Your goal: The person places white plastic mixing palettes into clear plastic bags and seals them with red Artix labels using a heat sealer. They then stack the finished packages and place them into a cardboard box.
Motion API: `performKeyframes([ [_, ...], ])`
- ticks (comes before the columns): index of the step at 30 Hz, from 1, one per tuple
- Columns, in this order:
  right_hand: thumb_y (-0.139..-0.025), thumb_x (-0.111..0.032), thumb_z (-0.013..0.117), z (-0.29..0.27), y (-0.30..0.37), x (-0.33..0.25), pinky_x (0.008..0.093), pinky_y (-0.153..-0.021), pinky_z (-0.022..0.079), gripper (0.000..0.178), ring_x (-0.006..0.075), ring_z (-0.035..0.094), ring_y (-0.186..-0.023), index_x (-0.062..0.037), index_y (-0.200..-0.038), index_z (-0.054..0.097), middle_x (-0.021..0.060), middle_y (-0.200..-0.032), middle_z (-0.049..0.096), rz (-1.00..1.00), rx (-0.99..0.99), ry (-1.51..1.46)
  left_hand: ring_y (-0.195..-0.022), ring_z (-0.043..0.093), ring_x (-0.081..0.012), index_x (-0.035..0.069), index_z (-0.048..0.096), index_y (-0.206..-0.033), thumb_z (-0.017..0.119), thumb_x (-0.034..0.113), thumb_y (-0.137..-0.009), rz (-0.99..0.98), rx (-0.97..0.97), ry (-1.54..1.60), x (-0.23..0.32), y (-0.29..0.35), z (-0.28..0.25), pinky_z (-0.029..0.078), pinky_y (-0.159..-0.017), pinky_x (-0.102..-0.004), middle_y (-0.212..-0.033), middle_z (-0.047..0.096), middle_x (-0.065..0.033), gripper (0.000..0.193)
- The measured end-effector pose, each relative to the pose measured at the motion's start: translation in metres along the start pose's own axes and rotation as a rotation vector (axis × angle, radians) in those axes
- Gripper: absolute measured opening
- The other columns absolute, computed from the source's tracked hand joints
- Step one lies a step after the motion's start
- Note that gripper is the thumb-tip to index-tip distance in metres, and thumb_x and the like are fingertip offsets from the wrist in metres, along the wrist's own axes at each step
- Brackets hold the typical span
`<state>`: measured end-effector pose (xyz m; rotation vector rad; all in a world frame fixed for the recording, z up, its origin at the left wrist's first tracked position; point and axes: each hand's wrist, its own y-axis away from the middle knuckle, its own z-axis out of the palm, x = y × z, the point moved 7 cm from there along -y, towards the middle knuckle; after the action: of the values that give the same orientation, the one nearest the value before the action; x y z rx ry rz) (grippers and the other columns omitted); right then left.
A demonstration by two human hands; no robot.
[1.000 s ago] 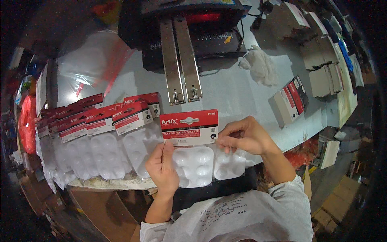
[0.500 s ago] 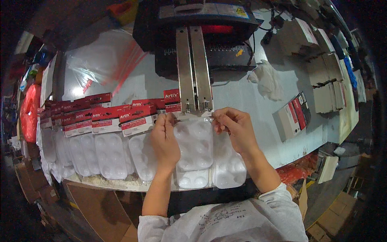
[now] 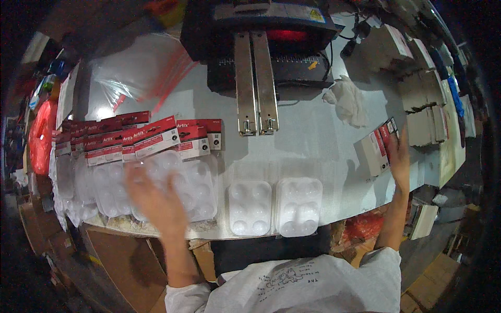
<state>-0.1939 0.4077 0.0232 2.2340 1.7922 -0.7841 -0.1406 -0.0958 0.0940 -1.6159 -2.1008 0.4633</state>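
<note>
Over the row of bagged palettes at the left is my left hand [image 3: 156,201], smeared by motion, thumb and fingers apart. Just beyond its fingers lies a clear plastic palette in a bag with a red-and-white header card [image 3: 156,138], on top of others like it. My right hand [image 3: 400,159] is stretched out at the right, fingers extended and slightly blurred, beside a small pile of red, white and black header cards [image 3: 380,146]; whether it touches them I cannot tell. Between my hands, two loose white palettes with round wells, a left one [image 3: 250,208] and a right one [image 3: 299,207], lie near the table's front edge.
A black machine [image 3: 271,62] with two metal bars [image 3: 255,88] reaching toward me stands at the back middle. Clear plastic bags [image 3: 130,68] with red edges lie back left. A crumpled white cloth [image 3: 347,101] and stacks of grey cards [image 3: 422,91] are on the right.
Both hands have left the bagged palette they held at the metal bars. A bagged palette now lies atop the left row. My left hand moved left, my right hand right to the cards.
</note>
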Motion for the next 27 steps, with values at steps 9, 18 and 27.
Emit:
performKeyframes([
  [9,-0.065,-0.028,0.082,0.012,-0.002,0.017,0.0322,-0.102,0.033,0.095,0.0251,0.039,-0.126,0.0045,-0.137,0.028,0.0212,-0.139,0.036,0.104,-0.143,-0.148,-0.096,0.047,-0.0311,0.004,0.054,-0.084,0.069,0.023,-0.075,0.051,-0.600,0.752,0.121,0.082,0.076,0.040,-0.079,-0.0405,-0.101,0.046,-0.0116,0.026],
  [18,-0.063,-0.026,0.082,0.002,0.013,-0.006,0.0296,-0.077,0.050,0.070,0.0195,0.066,-0.085,-0.0100,-0.124,0.053,0.0141,-0.105,0.065,0.144,0.045,-0.003,-0.092,0.046,-0.0315,0.003,0.051,-0.090,0.066,0.015,-0.077,0.114,-0.581,0.740,0.133,0.089,0.072,0.039,-0.079,-0.0397,-0.101,0.046,-0.0138,0.023],
  [27,-0.070,-0.021,0.077,0.018,0.043,-0.157,0.0252,-0.067,0.049,0.041,0.0115,0.060,-0.069,0.0019,-0.100,0.062,0.0053,-0.082,0.066,0.092,-0.500,-0.674,-0.074,0.055,-0.0111,0.002,0.050,-0.085,0.052,0.010,-0.091,-0.631,-0.955,1.543,0.112,0.100,0.068,0.043,-0.070,-0.0245,-0.091,0.066,-0.0110,0.011],
])
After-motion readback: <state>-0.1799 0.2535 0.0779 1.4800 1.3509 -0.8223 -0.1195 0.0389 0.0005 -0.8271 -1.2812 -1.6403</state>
